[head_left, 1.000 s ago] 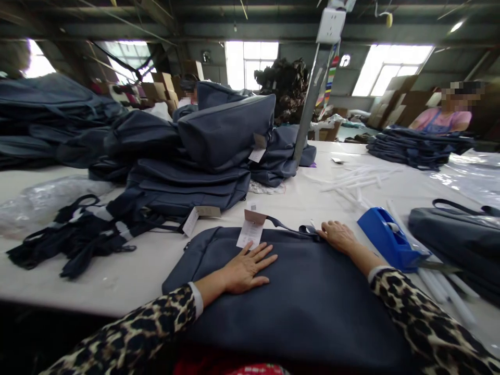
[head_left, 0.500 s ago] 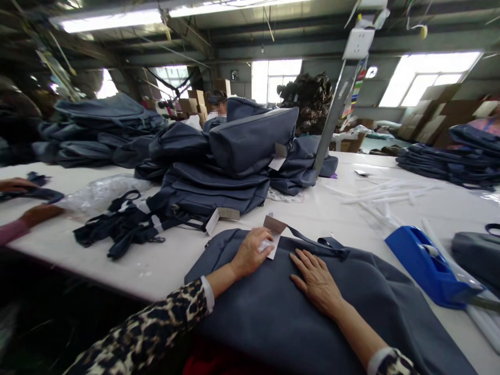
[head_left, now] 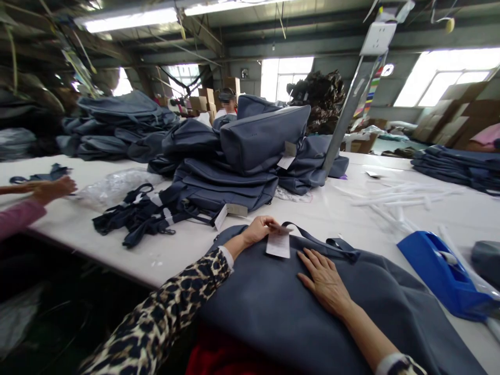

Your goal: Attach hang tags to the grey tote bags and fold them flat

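Observation:
A dark blue bag [head_left: 281, 312] lies flat on the white table [head_left: 344, 213] right in front of me. My left hand [head_left: 258, 229] pinches the bag's paper hang tag [head_left: 278, 243] near the bag's top edge and lifts it. My right hand [head_left: 324, 281] rests flat on the bag with its fingers stretched out, just right of the tag. The bag's strap handle [head_left: 332, 242] curves along the top edge beyond my right hand.
A heap of the same blue bags [head_left: 242, 156] fills the table's middle, with dark straps [head_left: 136, 216] and a clear plastic bag [head_left: 113, 185] left of it. A blue tape dispenser [head_left: 441, 273] and white sticks [head_left: 390, 200] lie at right. Another person's hand [head_left: 50, 188] works at far left.
My left hand went from lying flat on the bag to gripping the hang tag and raising it. My right hand moved from the handle to the bag's middle. The view swung left.

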Demonstrator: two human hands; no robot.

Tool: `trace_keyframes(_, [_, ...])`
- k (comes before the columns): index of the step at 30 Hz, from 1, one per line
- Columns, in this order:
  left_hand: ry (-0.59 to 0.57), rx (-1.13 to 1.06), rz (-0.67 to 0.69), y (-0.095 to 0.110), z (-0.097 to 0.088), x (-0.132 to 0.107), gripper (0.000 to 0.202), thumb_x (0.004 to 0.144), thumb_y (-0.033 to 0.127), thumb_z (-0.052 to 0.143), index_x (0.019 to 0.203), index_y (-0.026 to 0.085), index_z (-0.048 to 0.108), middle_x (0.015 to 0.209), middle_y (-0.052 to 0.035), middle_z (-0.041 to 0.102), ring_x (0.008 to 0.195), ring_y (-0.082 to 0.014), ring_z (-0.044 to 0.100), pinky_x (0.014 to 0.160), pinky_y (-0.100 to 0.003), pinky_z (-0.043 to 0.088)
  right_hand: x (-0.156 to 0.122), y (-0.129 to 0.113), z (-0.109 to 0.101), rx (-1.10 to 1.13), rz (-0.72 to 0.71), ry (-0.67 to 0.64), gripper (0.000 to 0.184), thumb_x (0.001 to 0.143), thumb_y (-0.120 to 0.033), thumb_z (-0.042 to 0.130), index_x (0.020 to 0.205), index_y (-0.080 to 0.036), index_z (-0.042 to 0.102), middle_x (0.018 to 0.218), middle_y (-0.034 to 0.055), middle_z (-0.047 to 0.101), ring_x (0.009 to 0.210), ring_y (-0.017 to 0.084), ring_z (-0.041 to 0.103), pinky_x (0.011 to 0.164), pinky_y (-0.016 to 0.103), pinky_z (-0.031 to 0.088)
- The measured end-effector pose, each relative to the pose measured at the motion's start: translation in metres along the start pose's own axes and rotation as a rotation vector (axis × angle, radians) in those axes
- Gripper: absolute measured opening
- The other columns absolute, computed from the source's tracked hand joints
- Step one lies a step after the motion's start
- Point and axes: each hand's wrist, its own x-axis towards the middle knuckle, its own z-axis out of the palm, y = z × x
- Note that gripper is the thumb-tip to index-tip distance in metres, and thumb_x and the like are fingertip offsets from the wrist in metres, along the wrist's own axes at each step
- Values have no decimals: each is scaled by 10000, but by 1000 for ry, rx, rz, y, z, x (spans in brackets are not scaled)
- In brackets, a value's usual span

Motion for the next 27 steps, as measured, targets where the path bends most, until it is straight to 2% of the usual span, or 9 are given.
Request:
trace_keyframes(3, [-85, 132, 73, 6, -11, -25, 259, 754, 62, 585, 926, 155, 756, 997, -89, 713, 998, -243, 602, 981, -402, 446, 1, -1, -1, 0, -4, -9, 586, 996, -575, 354, 1508, -293, 383, 1572, 43, 379, 1426, 273, 353, 1139, 491, 312])
trace_keyframes(6, [-171, 247, 141, 14, -15, -41, 414, 750, 48, 582, 1109, 195, 728, 1173, -82, 674, 1139, -249, 553, 1073, -395, 382, 0, -2, -1, -15, -12, -4, 578, 995, -560, 370, 1507, -293, 386, 1575, 45, 374, 1431, 281, 343, 1139, 497, 312])
trace_keyframes(9, [-224, 330, 180, 21, -10, -48, 467, 775, 232, 714, 1238, 184, 669, 1296, -119, 612, 1235, -299, 506, 1124, -430, 336, -1, -2, 0, -29, -15, 5, 572, 996, -540, 384, 1511, -290, 382, 1578, 51, 368, 1434, 287, 338, 1136, 505, 321])
trace_keyframes(11, [-239, 469, 215, 23, -6, -50, 585, 775, 421, 763, 1288, 172, 631, 1333, -141, 584, 1260, -326, 490, 1121, -449, 348, -1, -1, 1, -32, -18, 2, 569, 996, -534, 390, 1510, -291, 385, 1580, 54, 363, 1434, 288, 340, 1134, 509, 328])
trace_keyframes(13, [-241, 649, 256, 21, -2, -52, 649, 792, 512, 743, 1321, 166, 597, 1349, -148, 568, 1260, -323, 495, 1101, -444, 384, 1, 0, 1, -29, -17, -5, 563, 993, -530, 404, 1504, -293, 397, 1576, 57, 370, 1433, 291, 343, 1132, 510, 334])
trace_keyframes(15, [-245, 773, 287, 19, 1, -54, 621, 837, 504, 702, 1340, 163, 573, 1365, -148, 554, 1255, -310, 500, 1089, -436, 406, 3, 0, -2, -19, -14, -16, 557, 991, -516, 425, 1499, -289, 408, 1571, 64, 379, 1434, 294, 342, 1134, 508, 335])
trace_keyframes(19, [-275, 818, 313, 17, 2, -59, 555, 907, 459, 624, 1361, 150, 541, 1399, -152, 520, 1280, -307, 470, 1101, -436, 394, -3, -9, -17, 23, 5, -48, 548, 984, -477, 466, 1483, -251, 442, 1588, 95, 337, 1461, 313, 288, 1140, 513, 333])
trace_keyframes(22, [-305, 847, 331, 20, 3, -61, 535, 938, 442, 572, 1376, 140, 513, 1396, -151, 510, 1272, -300, 469, 1108, -417, 382, -21, -27, -28, 73, -43, -48, 563, 983, -488, 469, 1503, -282, 402, 1616, 74, 272, 1484, 298, 236, 1142, 505, 335])
trace_keyframes(27, [-326, 876, 357, 24, 9, -63, 506, 964, 361, 523, 1402, 112, 471, 1371, -154, 520, 1265, -295, 470, 1123, -405, 348, -49, -58, -24, 162, -164, -114, 583, 981, -520, 465, 1520, -332, 345, 1582, 49, 352, 1465, 280, 293, 1167, 548, 279])
